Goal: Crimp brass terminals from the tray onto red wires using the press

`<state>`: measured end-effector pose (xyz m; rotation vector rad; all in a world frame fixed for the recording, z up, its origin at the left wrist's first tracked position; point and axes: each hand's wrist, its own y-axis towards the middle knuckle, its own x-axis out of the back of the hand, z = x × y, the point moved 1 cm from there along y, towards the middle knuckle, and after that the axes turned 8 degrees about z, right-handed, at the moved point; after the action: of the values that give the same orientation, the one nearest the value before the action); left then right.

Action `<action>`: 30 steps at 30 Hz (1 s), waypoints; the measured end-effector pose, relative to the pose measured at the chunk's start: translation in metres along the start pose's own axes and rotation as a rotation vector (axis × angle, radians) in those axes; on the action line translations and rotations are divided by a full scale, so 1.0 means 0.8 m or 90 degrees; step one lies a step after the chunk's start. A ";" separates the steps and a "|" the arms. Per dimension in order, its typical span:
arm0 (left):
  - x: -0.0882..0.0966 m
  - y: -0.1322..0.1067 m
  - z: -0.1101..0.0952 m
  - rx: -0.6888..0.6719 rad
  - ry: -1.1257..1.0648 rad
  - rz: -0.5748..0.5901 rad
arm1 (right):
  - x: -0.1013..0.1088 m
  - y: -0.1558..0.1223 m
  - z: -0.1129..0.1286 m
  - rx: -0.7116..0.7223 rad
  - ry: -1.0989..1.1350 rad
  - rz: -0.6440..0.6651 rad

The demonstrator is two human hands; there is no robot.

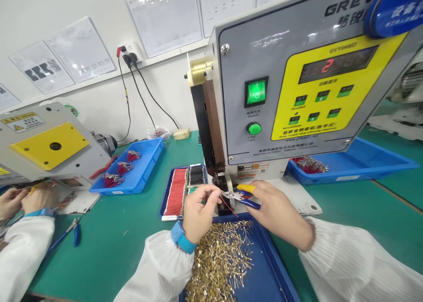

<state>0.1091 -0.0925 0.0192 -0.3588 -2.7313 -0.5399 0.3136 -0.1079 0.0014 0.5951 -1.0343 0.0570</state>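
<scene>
In the head view, my left hand [199,211] pinches a thin red wire [230,206] between thumb and fingertips. A blue wristband [183,237] is on that wrist. My right hand [276,209] grips wire cutters [248,201] with blue handles, and a yellow cover is on one finger. The cutters' jaws are close to my left fingertips; whether they touch the wire I cannot tell. Both hands are just in front of the working head of a grey crimping machine [241,139]. Below them, a blue tray [276,266] holds many small brass-coloured parts [220,258].
A tray of red wires [176,189] and black wires [197,176] stands left of the machine. Blue bins [145,169] hold red wire bundles on both sides. At far left, a co-worker's hands [38,200] work near another machine [49,139]; blue-handled pliers [68,233] lie nearby.
</scene>
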 end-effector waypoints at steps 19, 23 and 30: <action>0.000 -0.001 0.002 0.007 0.011 0.005 | 0.002 0.001 0.002 0.009 -0.017 0.005; 0.000 0.000 0.002 -0.001 -0.013 0.005 | 0.019 0.003 0.003 -0.003 -0.035 0.020; 0.004 0.000 0.000 -0.007 -0.020 0.013 | 0.089 -0.070 -0.047 -0.101 -0.153 0.280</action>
<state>0.1064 -0.0921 0.0201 -0.4001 -2.7533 -0.5492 0.3986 -0.1525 0.0213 0.2255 -1.3764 0.2923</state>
